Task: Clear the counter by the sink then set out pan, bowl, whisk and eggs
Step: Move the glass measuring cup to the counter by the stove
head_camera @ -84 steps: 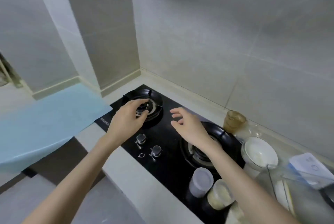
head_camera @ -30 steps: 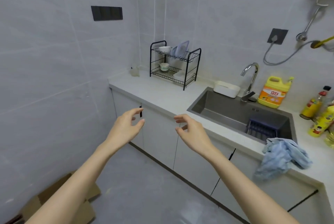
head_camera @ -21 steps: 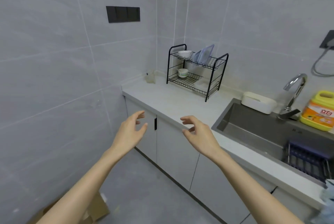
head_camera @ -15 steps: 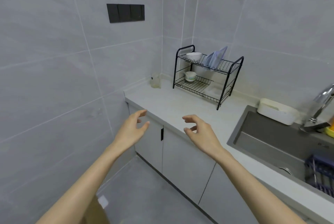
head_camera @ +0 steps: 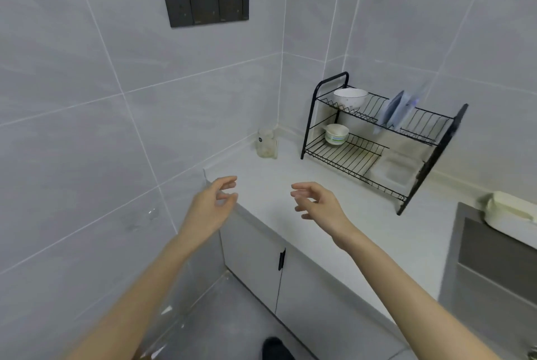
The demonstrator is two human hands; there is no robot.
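Two hands, left hand, right hand, fingers loosely curled, over counter

Rack on counter; jar left; sink right.

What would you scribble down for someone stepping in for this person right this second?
Left hand: relaxed, holds nothing, above the corner of the counter.
Right hand: relaxed, holds nothing, over the counter.
Things: a white bowl sits on the top shelf of the dish rack, a smaller bowl on the lower one. Pan, whisk and eggs are not in view.
Done: nothing set out yet.
To do: a glass jar and the rack stand on the counter beside the sink; clear them, then bring pan, bowl, whisk and eggs.
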